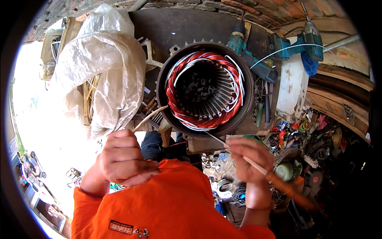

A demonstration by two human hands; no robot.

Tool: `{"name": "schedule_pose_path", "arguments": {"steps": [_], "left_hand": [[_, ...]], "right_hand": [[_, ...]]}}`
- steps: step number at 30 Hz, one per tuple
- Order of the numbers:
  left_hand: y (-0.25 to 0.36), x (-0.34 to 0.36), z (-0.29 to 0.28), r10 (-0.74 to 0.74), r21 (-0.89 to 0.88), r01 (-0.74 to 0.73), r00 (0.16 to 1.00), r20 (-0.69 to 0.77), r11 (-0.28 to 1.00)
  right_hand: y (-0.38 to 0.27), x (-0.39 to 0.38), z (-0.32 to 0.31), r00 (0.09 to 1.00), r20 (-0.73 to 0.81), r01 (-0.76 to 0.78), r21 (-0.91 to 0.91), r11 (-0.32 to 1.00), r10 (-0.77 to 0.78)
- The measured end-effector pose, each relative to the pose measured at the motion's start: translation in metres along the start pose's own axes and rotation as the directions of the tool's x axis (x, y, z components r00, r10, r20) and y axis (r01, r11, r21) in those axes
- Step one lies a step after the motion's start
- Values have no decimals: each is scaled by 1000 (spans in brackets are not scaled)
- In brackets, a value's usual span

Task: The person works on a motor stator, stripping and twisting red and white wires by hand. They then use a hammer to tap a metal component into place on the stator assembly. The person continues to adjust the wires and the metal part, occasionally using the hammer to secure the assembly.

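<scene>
A round motor stator (161, 89) stands on the bench with its bore facing up. Red coil windings (172, 101) ring the inside, wrapped with white cord (238, 73). From the left rim a pale cord (150, 116) runs down into my left hand (127, 159), whose fingers are closed round it. My right hand (250, 159), below and right of the stator, grips a long thin pointed tool (254, 164). Its tip reaches the lower rim by the windings; its orange-brown rear end (292, 193) is blurred, so its exact kind is unclear.
A crumpled translucent plastic sheet (111, 51) lies at the left. Cordless drills (237, 38) and an impact driver (312, 38) rest at the back right, near a green-handled tool (259, 113). Scattered parts and wire coils (238, 195) cover the floor.
</scene>
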State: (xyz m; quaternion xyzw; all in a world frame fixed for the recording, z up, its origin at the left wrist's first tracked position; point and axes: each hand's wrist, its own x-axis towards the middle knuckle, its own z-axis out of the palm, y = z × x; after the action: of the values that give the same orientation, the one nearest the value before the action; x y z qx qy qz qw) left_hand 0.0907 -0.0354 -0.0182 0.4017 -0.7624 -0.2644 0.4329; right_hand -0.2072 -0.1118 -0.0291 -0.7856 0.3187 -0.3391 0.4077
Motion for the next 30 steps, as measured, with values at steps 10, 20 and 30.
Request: {"name": "schedule_pose_path", "arguments": {"steps": [10,20,30], "left_hand": [[-1,1,-2,2,-1,-2,1000,14,1000],[1,3,-7,1,40,-3,999,47,999],[14,25,-13,-170,262,147,983,66,954]], "right_hand": [[-12,10,-3,989,37,-145,119,982,142],[-23,-2,5,1000,-10,1,-114,994,-2],[-5,-40,-64,684,-452,-625,42,779,573]]}}
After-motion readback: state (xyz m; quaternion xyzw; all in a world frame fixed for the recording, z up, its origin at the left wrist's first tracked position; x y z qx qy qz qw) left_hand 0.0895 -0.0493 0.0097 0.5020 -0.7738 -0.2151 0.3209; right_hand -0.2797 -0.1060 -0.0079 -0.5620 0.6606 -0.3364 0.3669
